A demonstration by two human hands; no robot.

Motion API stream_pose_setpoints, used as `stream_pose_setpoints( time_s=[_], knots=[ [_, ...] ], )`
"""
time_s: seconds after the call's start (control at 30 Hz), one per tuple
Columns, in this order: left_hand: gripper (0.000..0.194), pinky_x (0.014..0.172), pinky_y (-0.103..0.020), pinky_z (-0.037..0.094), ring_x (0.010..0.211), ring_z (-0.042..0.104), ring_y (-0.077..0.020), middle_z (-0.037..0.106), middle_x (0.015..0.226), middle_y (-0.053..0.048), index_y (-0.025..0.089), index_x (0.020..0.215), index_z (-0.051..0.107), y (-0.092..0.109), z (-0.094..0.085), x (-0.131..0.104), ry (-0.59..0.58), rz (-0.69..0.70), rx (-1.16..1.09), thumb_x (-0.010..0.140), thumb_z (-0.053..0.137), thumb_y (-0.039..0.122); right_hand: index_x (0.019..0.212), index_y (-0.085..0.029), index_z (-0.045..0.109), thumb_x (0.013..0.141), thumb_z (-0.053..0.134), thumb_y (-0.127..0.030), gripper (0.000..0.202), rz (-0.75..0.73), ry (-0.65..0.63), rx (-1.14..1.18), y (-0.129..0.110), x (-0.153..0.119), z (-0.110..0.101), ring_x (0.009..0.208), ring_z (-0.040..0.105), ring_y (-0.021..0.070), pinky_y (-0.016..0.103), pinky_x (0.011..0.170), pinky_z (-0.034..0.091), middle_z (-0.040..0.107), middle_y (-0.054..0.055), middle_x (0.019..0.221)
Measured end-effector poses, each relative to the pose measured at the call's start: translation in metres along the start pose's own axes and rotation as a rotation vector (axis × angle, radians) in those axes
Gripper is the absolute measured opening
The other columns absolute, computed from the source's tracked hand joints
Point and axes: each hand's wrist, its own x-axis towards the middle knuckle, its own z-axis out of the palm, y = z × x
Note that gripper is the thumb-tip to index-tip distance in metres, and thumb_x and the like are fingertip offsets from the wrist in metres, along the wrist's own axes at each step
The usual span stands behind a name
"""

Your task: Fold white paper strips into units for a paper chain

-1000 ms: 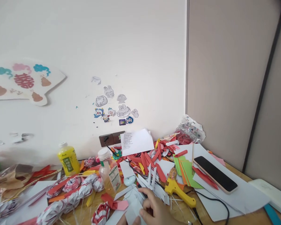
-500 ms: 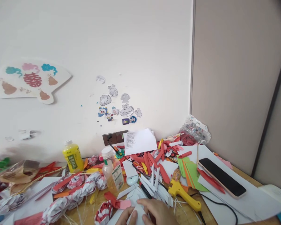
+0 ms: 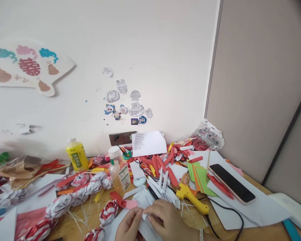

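At the bottom centre, my left hand (image 3: 130, 225) and my right hand (image 3: 165, 219) come close together over white sheets. Both pinch a small white paper piece (image 3: 144, 216) between thumbs and fingertips. A bracelet circles my right wrist. Beside my left hand sits a red-and-white folded paper flower (image 3: 108, 212). Just beyond my hands lie loose white paper strips (image 3: 160, 189) and a pink paper strip (image 3: 130, 204). To the right rests a yellow glue gun (image 3: 192, 197) with its black cord.
A phone (image 3: 232, 183) lies on white paper at the right, near green cards (image 3: 203, 180). A yellow bottle (image 3: 77, 155) and a clear jar (image 3: 117, 170) stand toward the wall. Several folded paper garlands (image 3: 72, 199) spread left. Red scraps (image 3: 163, 164) pile at the back.
The view has tipped down, so more of the tabletop and my hands shows. My fingers have shifted on the white paper, with both hands still close together.
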Motion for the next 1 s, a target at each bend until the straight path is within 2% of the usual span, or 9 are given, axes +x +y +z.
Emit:
stream_pose_setpoints(
  time_s=[0.13,0.27,0.47,0.7,1.0],
  knots=[
    [0.029,0.038,-0.021,0.037,0.038,0.046,-0.0109,0.051,0.045,0.008,0.018,0.065,0.056,0.009,0.007,-0.005,0.01,0.01,0.058,0.063,0.061,0.047,0.093,-0.02,0.058,0.083,0.047,-0.027,0.016,0.114,-0.001,0.053,-0.001,-0.001,-0.001,0.073,0.055,0.0143,0.023,0.065,0.039,0.062,0.001,0.08],
    [0.026,0.04,-0.021,0.038,0.041,0.048,-0.0112,0.053,0.048,0.007,0.018,0.067,0.057,0.013,0.01,-0.009,0.015,0.034,0.1,0.068,0.057,0.044,0.08,-0.017,0.058,0.082,0.049,-0.025,0.012,0.193,0.016,0.039,0.001,-0.001,0.002,0.065,0.052,0.0131,0.022,0.059,0.038,0.059,0.0,0.07],
    [0.029,0.038,-0.021,0.037,0.036,0.046,-0.0099,0.051,0.045,0.008,0.017,0.065,0.054,0.011,0.007,-0.006,0.037,0.02,0.055,0.064,0.06,0.045,0.076,-0.017,0.057,0.08,0.051,-0.025,0.011,0.202,0.039,0.008,0.001,-0.001,0.004,0.062,0.05,0.0123,0.022,0.057,0.036,0.056,0.0,0.066],
    [0.025,0.04,-0.02,0.038,0.04,0.046,-0.01,0.051,0.048,0.008,0.017,0.064,0.056,0.012,0.008,-0.01,0.043,0.056,0.099,0.066,0.061,0.042,0.069,-0.016,0.053,0.086,0.041,-0.025,0.022,0.157,0.002,-0.019,0.0,-0.002,0.003,0.061,0.049,0.0117,0.022,0.057,0.033,0.054,-0.001,0.064],
    [0.029,0.04,-0.021,0.037,0.04,0.045,-0.0108,0.048,0.047,0.008,0.019,0.061,0.053,0.011,0.008,-0.01,0.029,0.034,0.1,0.065,0.059,0.047,0.071,-0.017,0.054,0.083,0.045,-0.021,0.016,0.157,0.0,-0.047,0.001,-0.001,0.005,0.062,0.049,0.0123,0.022,0.056,0.033,0.055,0.0,0.065]
  ],
)
